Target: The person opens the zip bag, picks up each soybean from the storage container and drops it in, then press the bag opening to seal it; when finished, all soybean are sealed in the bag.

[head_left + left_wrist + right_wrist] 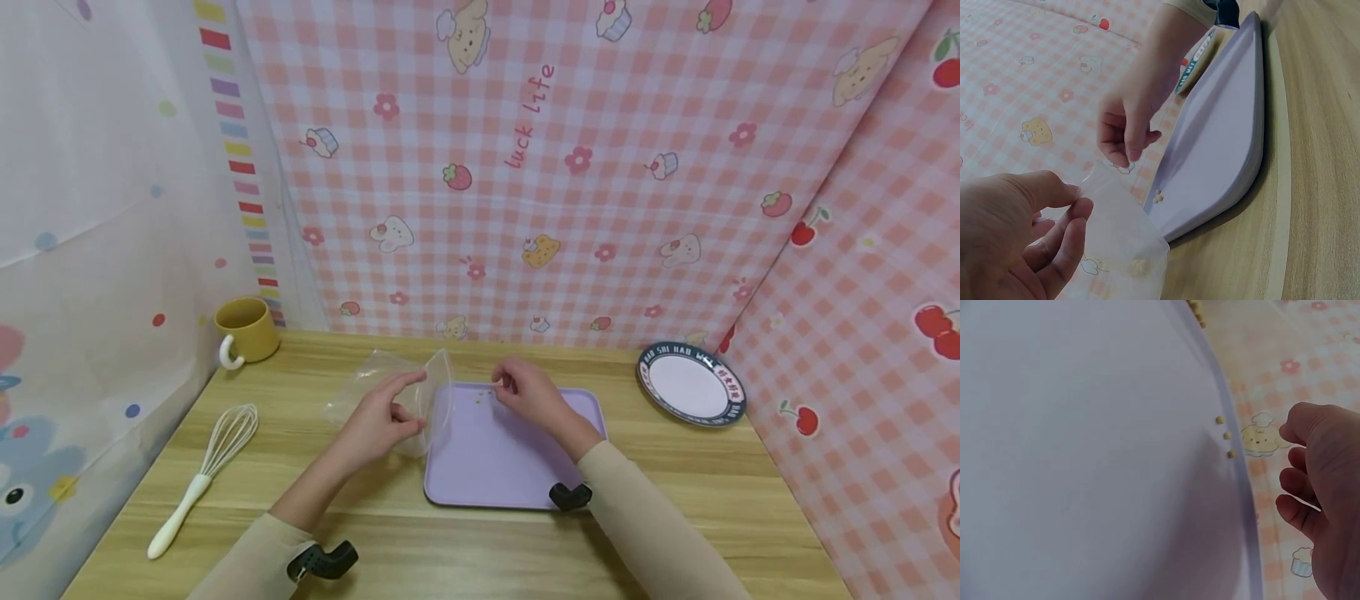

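In the head view my left hand (384,417) pinches the edge of a clear plastic bag (442,400) at the left side of a lilac tray (502,458). A small clump of pale yellow pellets (1139,267) shows through the bag's lower part in the left wrist view. Three loose yellow pellets (1227,435) lie in a short row by the tray's edge. My right hand (532,396) hovers close over the tray's far edge, its fingers curled and thumb near the index finger (1119,161). I cannot tell whether a pellet sits between its fingertips.
A yellow mug (251,332) with a white handle stands at the back left. Nearer me on that side lies a white whisk (198,483). A plate (690,383) with a dark lettered rim is at the back right. Patterned cloths (525,208) hang behind and beside the wooden table (450,550).
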The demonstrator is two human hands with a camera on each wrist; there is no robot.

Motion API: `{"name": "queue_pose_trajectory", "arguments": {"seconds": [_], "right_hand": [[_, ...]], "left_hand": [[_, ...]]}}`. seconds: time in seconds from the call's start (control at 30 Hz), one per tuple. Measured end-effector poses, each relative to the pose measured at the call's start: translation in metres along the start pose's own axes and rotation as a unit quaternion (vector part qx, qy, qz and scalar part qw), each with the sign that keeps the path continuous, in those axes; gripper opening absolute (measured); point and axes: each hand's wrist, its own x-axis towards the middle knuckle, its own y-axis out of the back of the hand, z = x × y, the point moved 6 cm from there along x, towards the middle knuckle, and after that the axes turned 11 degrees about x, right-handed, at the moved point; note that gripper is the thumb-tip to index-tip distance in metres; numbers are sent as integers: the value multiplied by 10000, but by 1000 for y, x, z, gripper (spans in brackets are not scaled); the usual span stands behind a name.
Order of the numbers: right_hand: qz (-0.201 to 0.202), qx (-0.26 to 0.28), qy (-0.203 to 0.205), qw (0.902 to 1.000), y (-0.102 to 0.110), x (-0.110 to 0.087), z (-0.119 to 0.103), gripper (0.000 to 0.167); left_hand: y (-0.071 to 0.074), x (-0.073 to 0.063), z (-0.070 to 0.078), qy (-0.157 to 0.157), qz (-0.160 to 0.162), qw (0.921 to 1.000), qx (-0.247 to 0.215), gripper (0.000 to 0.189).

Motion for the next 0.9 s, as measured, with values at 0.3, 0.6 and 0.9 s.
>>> {"name": "queue_pose_trajectory", "arguments": {"seconds": [0.3,0.6,0.9], "right_hand": [[-447,-175,-362,9982,-15,4,15,21],[-617,-516,-666,9945,-24,9,23,18],[-500,-660,-756,9937,-24,7,20,10]], "left_hand": [[2,1,-3,-49,71,10000,-14,76],[2,1,-5,-52,69,10000,-15,76],[3,0,-6,-94,105,9999,-85,75]]}}
